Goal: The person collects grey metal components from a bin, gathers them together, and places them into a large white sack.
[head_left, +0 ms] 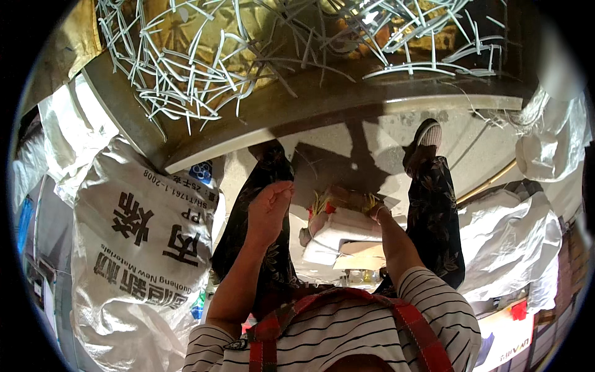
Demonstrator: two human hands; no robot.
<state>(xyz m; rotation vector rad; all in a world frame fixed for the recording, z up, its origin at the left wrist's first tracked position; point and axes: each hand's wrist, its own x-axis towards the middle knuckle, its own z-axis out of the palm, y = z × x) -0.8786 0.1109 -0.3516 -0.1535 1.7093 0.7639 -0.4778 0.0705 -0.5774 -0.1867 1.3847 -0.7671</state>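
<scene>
My left hand (271, 209) is closed in a fist above my left knee; whatever it may hold is hidden. Lower down, between my legs, my right hand (379, 212) reaches to the right end of a brown box-like thing (347, 197). Its fingers are in shadow and mostly hidden, so their grip does not show. Thin yellow strands (374, 201) stick out beside that hand. Something small and red (330, 209) shows at the box's left part. Just nearer lies a white cloth-like bundle (347, 226), with a piece of cardboard (361, 254) below it.
Ahead is a brown table (310, 102) with a pale curved edge, heaped with thin grey-white curved strips (192, 68). A large white printed sack (139, 248) stands at the left. White sacks (508, 248) and a thin yellowish rod (486, 184) lie at the right.
</scene>
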